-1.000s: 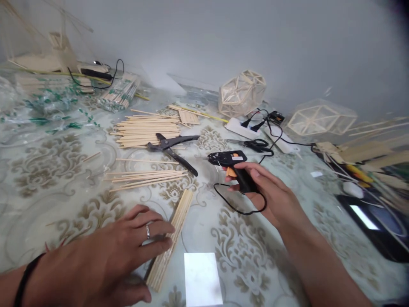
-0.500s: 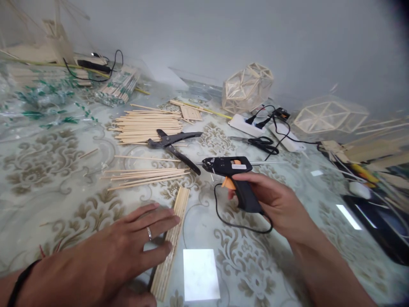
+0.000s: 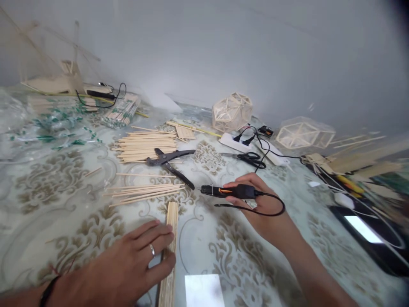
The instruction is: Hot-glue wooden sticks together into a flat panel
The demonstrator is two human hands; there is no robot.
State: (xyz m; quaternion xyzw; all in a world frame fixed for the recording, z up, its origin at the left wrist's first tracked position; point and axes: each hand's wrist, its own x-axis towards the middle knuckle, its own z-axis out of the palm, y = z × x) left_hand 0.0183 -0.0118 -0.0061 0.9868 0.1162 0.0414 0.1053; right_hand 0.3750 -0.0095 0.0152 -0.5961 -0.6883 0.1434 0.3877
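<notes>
The left hand (image 3: 128,266) covers part of a flat panel of glued sticks (image 3: 172,215), whose near end runs off the bottom edge. The right hand (image 3: 265,213) hides the grip of the glue gun (image 3: 223,191). The pale wooden pieces (image 3: 367,160) at far right are blurred.

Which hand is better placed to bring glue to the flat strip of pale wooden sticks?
Probably the right: the right hand holds the black glue gun with orange trigger, nozzle toward the strip of wooden sticks; the left hand rests flat on it.

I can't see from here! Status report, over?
Left grip flat on stick panel. Right grip holds glue gun. Cutters, loose sticks lie beyond panel.
</notes>
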